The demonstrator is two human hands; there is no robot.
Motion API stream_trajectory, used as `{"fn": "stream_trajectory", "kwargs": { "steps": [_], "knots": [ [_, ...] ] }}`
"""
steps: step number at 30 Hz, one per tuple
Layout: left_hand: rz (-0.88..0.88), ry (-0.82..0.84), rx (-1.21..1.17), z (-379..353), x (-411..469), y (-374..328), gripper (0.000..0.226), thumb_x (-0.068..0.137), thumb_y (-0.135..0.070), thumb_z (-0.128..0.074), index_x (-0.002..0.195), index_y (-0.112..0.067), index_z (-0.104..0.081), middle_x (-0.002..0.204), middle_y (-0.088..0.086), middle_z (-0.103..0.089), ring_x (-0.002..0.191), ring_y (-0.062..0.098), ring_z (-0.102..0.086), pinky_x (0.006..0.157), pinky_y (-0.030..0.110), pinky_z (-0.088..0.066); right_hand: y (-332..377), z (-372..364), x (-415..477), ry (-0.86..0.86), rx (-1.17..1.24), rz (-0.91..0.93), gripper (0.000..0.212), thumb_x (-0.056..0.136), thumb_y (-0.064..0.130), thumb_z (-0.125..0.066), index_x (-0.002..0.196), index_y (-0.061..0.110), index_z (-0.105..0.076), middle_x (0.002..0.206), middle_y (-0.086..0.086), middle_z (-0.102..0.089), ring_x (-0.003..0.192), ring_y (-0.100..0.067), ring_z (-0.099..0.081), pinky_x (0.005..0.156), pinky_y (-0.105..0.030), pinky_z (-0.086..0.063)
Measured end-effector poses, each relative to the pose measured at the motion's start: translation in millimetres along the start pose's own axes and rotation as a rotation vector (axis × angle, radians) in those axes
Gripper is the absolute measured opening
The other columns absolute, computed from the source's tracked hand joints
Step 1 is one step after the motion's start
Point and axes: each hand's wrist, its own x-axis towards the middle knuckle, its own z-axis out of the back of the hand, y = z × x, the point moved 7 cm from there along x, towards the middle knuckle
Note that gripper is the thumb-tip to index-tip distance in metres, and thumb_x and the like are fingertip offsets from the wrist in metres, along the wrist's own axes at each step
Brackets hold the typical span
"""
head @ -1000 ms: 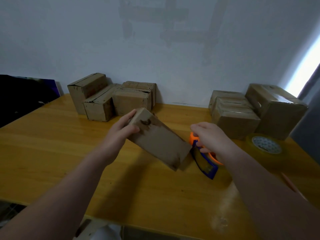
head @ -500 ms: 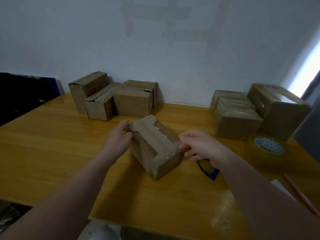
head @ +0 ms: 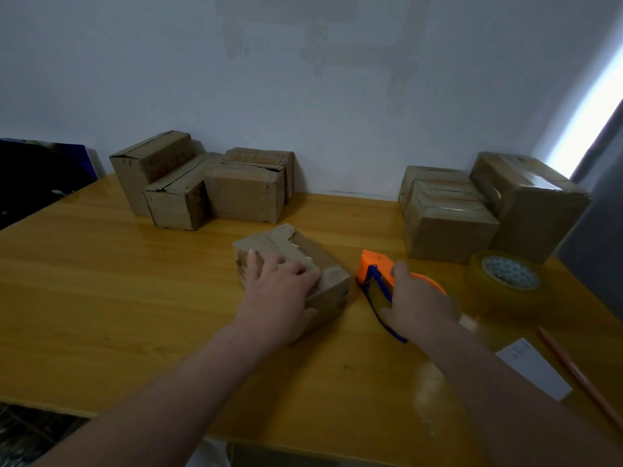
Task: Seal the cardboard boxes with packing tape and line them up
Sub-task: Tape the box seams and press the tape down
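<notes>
Pale wall at the back, glossy yellow-wood table (head: 135, 298) in front. Far left, against the wall, the left cluster (head: 209, 193) of boxes shows ragged flaps w/ no tape I can make out, so prob still to do. Far right, the right cluster (head: 472, 210) has shiny tops w/ what looks like tape, so prob sealed; they sit side by side but not in a tidy line. Roughly midway thru the job, at a guess. The box (head: 269, 241) in hand sits mid-table at an angle, top flaps closed but torn at the far edge, seam bare as far as visible: taping not yet begun on this one. L hand (head: 279, 291) lies on its near top, fingers spread & fairly straight, pressing the flaps down, not clutching. R hand (head: 418, 301) is just right of the box, fingers curled round the orange/blue dispenser (head: 374, 267), which rests on the table w/ its orange nose close to the box's right side but not touching. So the box is under L hand & just left of the tool. Spare roll (head: 505, 278) lies flat near the right cluster; a white slip (head: 532, 369) sits near right.
</notes>
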Motion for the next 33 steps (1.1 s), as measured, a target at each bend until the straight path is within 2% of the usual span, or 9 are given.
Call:
{"fn": "stream_trajectory", "kwargs": {
  "steps": [5, 9, 12, 14, 18, 21, 25, 28, 33],
  "knots": [
    [-0.066, 0.017, -0.034, -3, 0, 11, 0.062, 0.094, -0.026, -0.053, 0.145, -0.047, -0.024, 0.150, -0.020, -0.029, 0.139, 0.020, -0.018, 0.115, 0.052, 0.005, 1, 18, -1, -0.197, 0.100, 0.063, 0.038, 0.095, 0.024, -0.052, 0.130, 0.024, -0.036, 0.095, -0.002, -0.062, 0.088, -0.025, -0.061, 0.058, -0.030, -0.041],
    [-0.086, -0.033, -0.009, -6, 2, 20, 0.061, 0.096, -0.026, -0.050, 0.145, -0.049, -0.020, 0.152, -0.020, -0.026, 0.139, 0.018, -0.019, 0.117, 0.047, 0.001, -9, 45, 2, -0.253, 0.499, 0.039, 0.029, 0.099, 0.022, -0.045, 0.128, 0.023, -0.043, 0.101, -0.003, -0.062, 0.086, -0.023, -0.061, 0.071, -0.036, -0.051],
    [-0.084, -0.053, 0.017, -8, 3, 20, 0.060, 0.095, -0.030, -0.051, 0.146, -0.045, -0.021, 0.152, -0.016, -0.028, 0.139, 0.017, -0.021, 0.117, 0.043, -0.006, -15, 60, -2, -0.221, 0.862, 0.020, 0.027, 0.093, 0.029, -0.056, 0.119, 0.027, -0.050, 0.094, 0.010, -0.055, 0.075, -0.005, -0.055, 0.057, -0.024, -0.044],
    [-0.079, -0.031, -0.057, -7, 4, 18, 0.061, 0.094, -0.028, -0.054, 0.145, -0.043, -0.025, 0.151, -0.015, -0.029, 0.138, 0.017, -0.022, 0.116, 0.039, -0.015, -13, 69, -7, -0.223, 0.973, 0.074, 0.044, 0.078, 0.041, -0.074, 0.115, 0.030, -0.053, 0.100, 0.013, -0.055, 0.083, -0.005, -0.057, 0.066, -0.027, -0.050],
    [0.029, -0.122, -0.535, 13, 8, 26, 0.040, 0.095, -0.027, -0.053, 0.134, -0.032, -0.049, 0.135, -0.011, -0.048, 0.127, 0.013, -0.038, 0.107, 0.034, -0.036, 2, 80, -16, -0.097, 1.109, 0.206, 0.073, 0.053, 0.037, -0.088, 0.117, 0.032, -0.053, 0.103, 0.012, -0.058, 0.089, -0.008, -0.063, 0.066, -0.025, -0.054],
    [0.200, -0.125, -0.992, 26, 13, 36, 0.031, 0.097, -0.028, -0.050, 0.126, -0.022, -0.057, 0.119, -0.006, -0.057, 0.110, 0.014, -0.053, 0.094, 0.033, -0.046, 14, 87, -24, 0.027, 1.152, 0.340, 0.073, 0.054, 0.020, -0.088, 0.117, 0.031, -0.053, 0.103, 0.008, -0.063, 0.080, -0.007, -0.068, 0.060, -0.021, -0.054],
    [0.504, 0.151, -1.543, 16, 14, 41, 0.043, 0.094, -0.049, -0.048, 0.107, -0.012, -0.064, 0.104, 0.008, -0.065, 0.095, 0.023, -0.061, 0.080, 0.037, -0.050, 25, 87, -34, 0.134, 1.108, 0.439, 0.071, 0.052, 0.020, -0.085, 0.115, 0.034, -0.055, 0.106, 0.006, -0.063, 0.083, -0.007, -0.069, 0.062, -0.022, -0.056],
    [0.555, 0.383, -1.734, 9, 10, 31, 0.049, 0.088, -0.050, -0.054, 0.103, -0.004, -0.064, 0.087, 0.010, -0.063, 0.075, 0.019, -0.060, 0.067, 0.031, -0.051, 28, 86, -38, 0.185, 1.119, 0.476, 0.069, 0.050, 0.022, -0.082, 0.111, 0.036, -0.054, 0.105, 0.009, -0.062, 0.084, -0.004, -0.068, 0.062, -0.021, -0.055],
    [0.605, 0.288, -1.783, 12, 6, 31, 0.015, 0.094, -0.011, -0.051, 0.082, -0.006, -0.059, 0.062, 0.005, -0.055, 0.058, 0.013, -0.053, 0.049, 0.021, -0.051, 25, 81, -35, 0.232, 1.112, 0.500, 0.068, 0.054, 0.024, -0.090, 0.112, 0.036, -0.057, 0.098, 0.014, -0.069, 0.086, -0.008, -0.069, 0.064, -0.021, -0.055]
  ]
}}
